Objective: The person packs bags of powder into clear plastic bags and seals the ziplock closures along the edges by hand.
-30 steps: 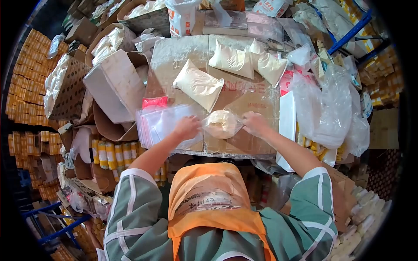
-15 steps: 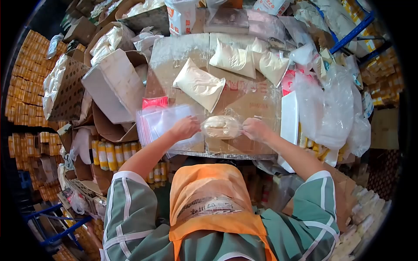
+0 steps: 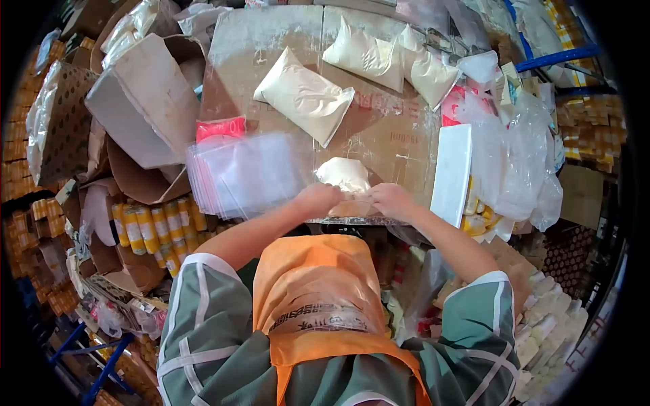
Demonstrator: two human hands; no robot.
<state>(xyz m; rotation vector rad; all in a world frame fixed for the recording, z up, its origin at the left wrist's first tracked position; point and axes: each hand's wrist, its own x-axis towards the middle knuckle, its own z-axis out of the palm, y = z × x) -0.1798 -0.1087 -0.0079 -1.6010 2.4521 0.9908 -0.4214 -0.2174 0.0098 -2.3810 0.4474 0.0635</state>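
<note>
A clear plastic bag of cream-coloured powder (image 3: pixel 344 174) lies at the near edge of the cardboard-covered table. My left hand (image 3: pixel 321 199) is closed on the bag's near left part. Opposite it, my right hand (image 3: pixel 388 201) pinches the near right part, with the fingertips close to the left ones. Beyond the hands lies a larger filled bag of powder (image 3: pixel 303 95), and two more filled bags (image 3: pixel 365 55) rest at the far right. A stack of flat clear plastic bags (image 3: pixel 247 174) is left of my left hand.
A red packet (image 3: pixel 221 128) sits behind the flat bags. To the right stands a white foam panel (image 3: pixel 451 172) beside loose plastic bags (image 3: pixel 528 159). Open cartons and a white foam box (image 3: pixel 142 101) crowd the left, above rows of yellow-wrapped rolls (image 3: pixel 159 227).
Both hands have come closer together and toward my body at the bag's near side. The bag's powder now bulges beyond them. The camera view has tilted down.
</note>
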